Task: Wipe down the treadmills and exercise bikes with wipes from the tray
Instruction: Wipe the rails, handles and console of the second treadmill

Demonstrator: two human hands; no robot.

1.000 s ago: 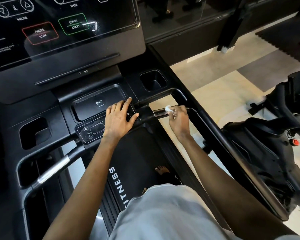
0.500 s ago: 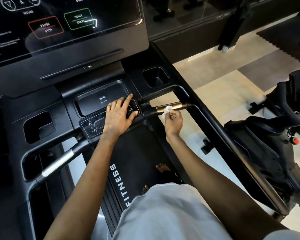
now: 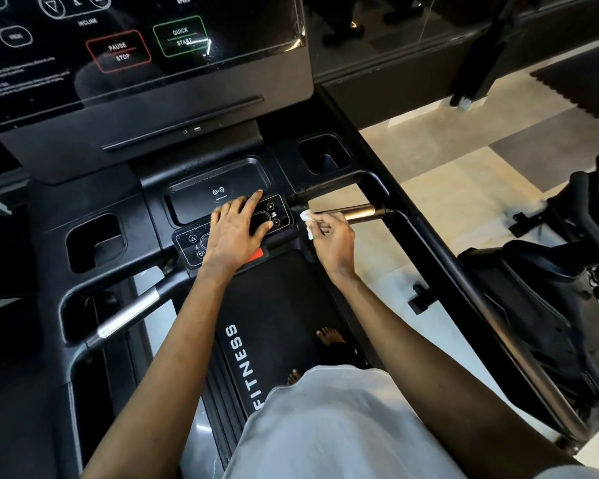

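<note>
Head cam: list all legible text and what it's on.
"PAUSE STOP": red-outlined button, console screen
"QUICK START": green-outlined button, same screen
"INCLINE": under the arrow icons, same screen
"SPEED": screen's top edge
"FITNESS": treadmill belt
"+" and "−": keypad under the left hand
Unreadable: small print at the screen's left; caption under the charging pad icon.

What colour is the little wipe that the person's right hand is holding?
White. The wipe is pinched in the right hand, seen best in the head view.
</note>
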